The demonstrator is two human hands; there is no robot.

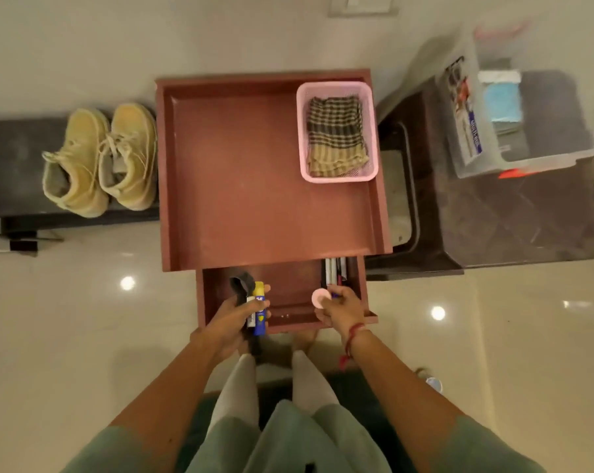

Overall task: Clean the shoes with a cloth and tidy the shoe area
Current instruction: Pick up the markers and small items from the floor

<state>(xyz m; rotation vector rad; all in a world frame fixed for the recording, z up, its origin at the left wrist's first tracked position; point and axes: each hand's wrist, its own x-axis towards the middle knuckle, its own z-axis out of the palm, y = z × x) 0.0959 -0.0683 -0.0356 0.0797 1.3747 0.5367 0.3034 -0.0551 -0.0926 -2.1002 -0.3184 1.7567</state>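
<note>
Standing over the open drawer [288, 288] of a red-brown side table [241, 186], I grip a blue-and-yellow tube [259, 314] and a dark, looped object [241, 285] together in my left hand [234, 320], fingers curled round both above the drawer's near left corner. My right hand [343, 308] pinches a small pink disc [321, 298] between thumb and fingertips at the drawer's near right corner, with what looks like a pen tip just beside it; a red thread [355, 331] circles that wrist. Several pens [336, 269] lie along the drawer's right edge. On the table's raised-rim top, a pink basket [340, 177] sits in the far right corner, holding the folded checked cloth [336, 138]. The pair of tan lace-up shoes [101, 158] stands side by side at the right end of a dark bench [12, 165], toes toward the wall, one shoe just beside the table's left edge. To the table's right, a dark plastic stool [493, 216] carries a clear storage box [527, 131] at its far edge. Glossy pale floor tiles [84, 319] reflect ceiling lights.
</note>
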